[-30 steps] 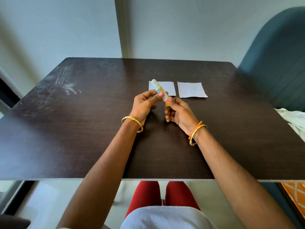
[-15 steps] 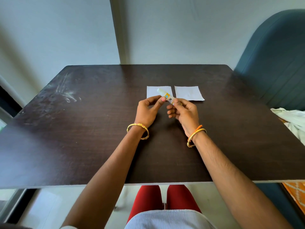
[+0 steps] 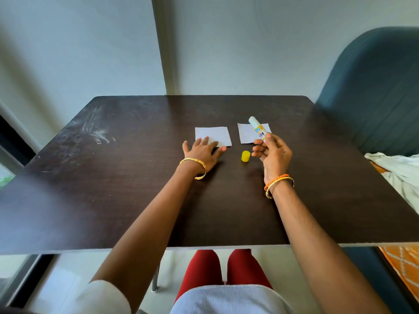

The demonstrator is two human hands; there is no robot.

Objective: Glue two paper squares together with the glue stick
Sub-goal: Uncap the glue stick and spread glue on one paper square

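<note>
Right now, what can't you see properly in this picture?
- Left paper: near corner hidden under the left hand.
- Right paper: partly hidden behind the glue stick and right hand.
- Glue stick label: too small to read.
- White cloth: cut off by the right edge.

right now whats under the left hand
The left hand lies flat, fingers on the near edge of the left paper square, palm on the table. That covered strip of paper is hidden.

Left hand (image 3: 202,152) lies flat with fingers spread; right hand (image 3: 273,152) is raised, fingers curled.
</note>
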